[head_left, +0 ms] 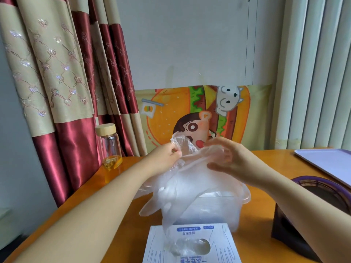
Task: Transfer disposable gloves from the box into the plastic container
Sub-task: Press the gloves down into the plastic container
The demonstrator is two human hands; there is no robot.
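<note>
Orange tabletop (pixel 117 215) carried the clear plastic container (pixel 224 209), with the white box (pixel 220 242) just beside it on the person's side. A limp, filmy bunch of gloves (pixel 182 183) hung over the container, probably feather-light, slippery and clingy, best pinched at a gathered edge. The left hand (pixel 166 157) pinched its crumpled top. The right hand (pixel 233 160), blurred, cupped the film, its grip unclear.

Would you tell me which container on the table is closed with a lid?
The glass jar at the far left: a wooden lid caps it, whereas the plastic container and the glove box both stand open.
</note>
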